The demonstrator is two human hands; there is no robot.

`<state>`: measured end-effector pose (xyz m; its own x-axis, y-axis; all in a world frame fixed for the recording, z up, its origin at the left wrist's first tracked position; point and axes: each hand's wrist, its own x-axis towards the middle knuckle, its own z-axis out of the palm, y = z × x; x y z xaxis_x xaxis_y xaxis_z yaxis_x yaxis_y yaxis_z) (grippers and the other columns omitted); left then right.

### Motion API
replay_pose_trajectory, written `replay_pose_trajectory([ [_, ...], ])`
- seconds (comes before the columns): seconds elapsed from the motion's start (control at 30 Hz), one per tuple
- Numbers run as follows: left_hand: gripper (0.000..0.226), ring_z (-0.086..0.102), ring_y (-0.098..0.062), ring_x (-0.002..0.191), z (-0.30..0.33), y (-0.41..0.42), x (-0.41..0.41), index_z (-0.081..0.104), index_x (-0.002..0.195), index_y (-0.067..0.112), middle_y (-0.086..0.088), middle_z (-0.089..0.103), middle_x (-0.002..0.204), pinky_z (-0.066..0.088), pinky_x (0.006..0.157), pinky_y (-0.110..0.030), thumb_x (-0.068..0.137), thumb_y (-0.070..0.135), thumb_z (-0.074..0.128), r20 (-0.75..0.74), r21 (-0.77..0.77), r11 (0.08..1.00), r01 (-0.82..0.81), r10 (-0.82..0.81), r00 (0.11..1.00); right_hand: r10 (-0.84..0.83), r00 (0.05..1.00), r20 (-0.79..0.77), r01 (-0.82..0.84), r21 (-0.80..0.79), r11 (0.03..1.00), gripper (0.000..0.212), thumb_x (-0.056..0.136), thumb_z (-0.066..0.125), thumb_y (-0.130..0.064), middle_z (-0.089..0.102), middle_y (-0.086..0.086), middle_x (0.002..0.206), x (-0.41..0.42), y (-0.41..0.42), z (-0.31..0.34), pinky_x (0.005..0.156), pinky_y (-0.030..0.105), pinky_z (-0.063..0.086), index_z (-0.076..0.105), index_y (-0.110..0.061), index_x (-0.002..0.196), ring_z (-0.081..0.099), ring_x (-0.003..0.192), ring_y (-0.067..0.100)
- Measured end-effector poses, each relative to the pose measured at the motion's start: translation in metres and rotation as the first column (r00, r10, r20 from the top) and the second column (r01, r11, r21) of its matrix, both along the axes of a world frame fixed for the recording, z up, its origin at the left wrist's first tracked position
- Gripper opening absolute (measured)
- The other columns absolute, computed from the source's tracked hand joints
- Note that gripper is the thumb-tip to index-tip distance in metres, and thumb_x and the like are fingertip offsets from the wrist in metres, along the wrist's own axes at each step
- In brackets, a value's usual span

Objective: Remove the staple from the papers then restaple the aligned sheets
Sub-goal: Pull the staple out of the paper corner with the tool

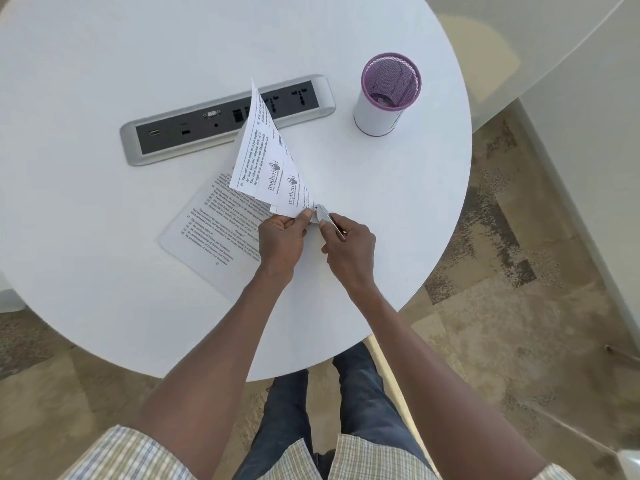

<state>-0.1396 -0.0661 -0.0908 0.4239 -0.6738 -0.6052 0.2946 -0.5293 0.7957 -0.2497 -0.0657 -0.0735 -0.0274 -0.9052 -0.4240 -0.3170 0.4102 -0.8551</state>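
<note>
Left hand (282, 233), fingers curled, pinching the lower corner of a fanned sheaf of printed papers (268, 168) raised above the table; right hand (349, 247) closed around a small metallic stapler (327, 218), its tip meeting the pinched corner just beside the left fingertips. Whether the tool's tip has bitten onto the corner cannot be told at this scale. The sheaf stands tilted, its far end rising over a grey socket strip (227, 119) recessed in the tabletop. A further printed sheet (211, 230) lies flat on the table beneath and to the left of the hands. Surface: a round white table (104, 237), matt and evenly lit. A cylindrical pen holder (386, 95), white-walled with a purple mesh interior and rim, stands upright to the right of the socket strip, well apart from the papers. Floor: patterned beige-and-grey carpet (502, 271); a second pale curved surface (554, 46) occupies the upper right.
</note>
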Motion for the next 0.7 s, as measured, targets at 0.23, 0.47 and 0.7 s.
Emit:
replay_pose_trajectory([
  [0.23, 0.018, 0.072, -0.021, 0.100, -0.003, -0.001, -0.001, 0.076, 0.108, 0.006, -0.007, 0.077, 0.105, 0.058, 0.091, -0.035, 0.091, 0.007, 0.070, -0.071, 0.007, 0.998, -0.066, 0.066, 0.995, -0.029, 0.996, -0.084, 0.024, -0.064, 0.998, 0.036, 0.100, 0.053, -0.019, 0.039, 0.002, 0.066, 0.017, 0.004, -0.002, 0.059, 0.043, 0.045, 0.049, -0.005, 0.068, 0.043, 0.060, 0.023],
  [0.47, 0.021, 0.072, -0.026, 0.106, -0.002, -0.003, -0.001, 0.074, 0.111, 0.000, -0.012, 0.076, 0.109, 0.057, 0.095, -0.038, 0.090, 0.005, 0.070, -0.146, 0.034, 0.993, -0.110, 0.113, 0.983, -0.089, 0.984, -0.156, 0.076, -0.091, 0.993, 0.025, 0.103, 0.049, -0.027, 0.049, -0.003, 0.084, 0.035, 0.012, -0.008, 0.061, 0.015, 0.032, 0.055, -0.020, 0.079, 0.047, 0.068, 0.004],
  [0.7, 0.012, 0.076, -0.023, 0.095, -0.004, -0.001, -0.001, 0.078, 0.098, 0.003, -0.010, 0.079, 0.098, 0.061, 0.082, -0.030, 0.089, 0.007, 0.072, -0.239, 0.078, 0.983, -0.169, 0.183, 0.953, -0.148, 0.970, -0.193, 0.137, -0.069, 0.988, 0.027, 0.105, 0.046, -0.030, 0.055, -0.002, 0.106, 0.050, 0.015, -0.011, 0.067, 0.016, 0.037, 0.064, -0.011, 0.100, 0.056, 0.082, 0.010],
])
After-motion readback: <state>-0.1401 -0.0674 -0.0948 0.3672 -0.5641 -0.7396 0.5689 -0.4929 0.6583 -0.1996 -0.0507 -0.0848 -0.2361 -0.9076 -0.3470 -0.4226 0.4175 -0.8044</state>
